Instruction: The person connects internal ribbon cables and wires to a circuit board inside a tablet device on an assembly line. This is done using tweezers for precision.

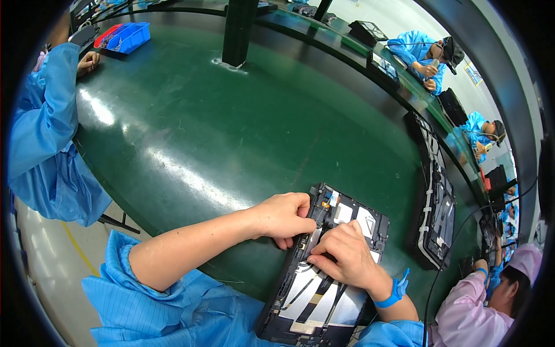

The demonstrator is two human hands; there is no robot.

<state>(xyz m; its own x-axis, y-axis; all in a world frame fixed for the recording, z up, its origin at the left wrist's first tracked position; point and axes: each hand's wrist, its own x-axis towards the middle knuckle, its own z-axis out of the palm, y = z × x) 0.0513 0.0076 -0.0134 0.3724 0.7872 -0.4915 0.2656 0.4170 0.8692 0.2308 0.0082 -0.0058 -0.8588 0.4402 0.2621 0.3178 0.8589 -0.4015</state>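
An opened tablet-like electronic device (300, 312) lies tilted on the green bench before me, its black frame exposing silver panels, thin black cables and small boards. At its upper left edge, my left hand (281, 218) is closed, thumb and forefinger gripping the rim and the other fingers curled beside it. My right hand (346, 254) reaches over the middle of the device with its fingers bent into a pinch close to the cables. Whatever lies between those right fingertips is too small and covered to make out. A blue band (394, 292) circles my right wrist.
Along the right of the green bench (248, 127) stands a row of similar black devices (435, 214), with a loose black cable (445, 263) nearby. A dark post (238, 34) rises at the back. Blue bin (134, 38) sits far left, near a co-worker's sleeve (49, 104). A pink-sleeved person (468, 306) works at right.
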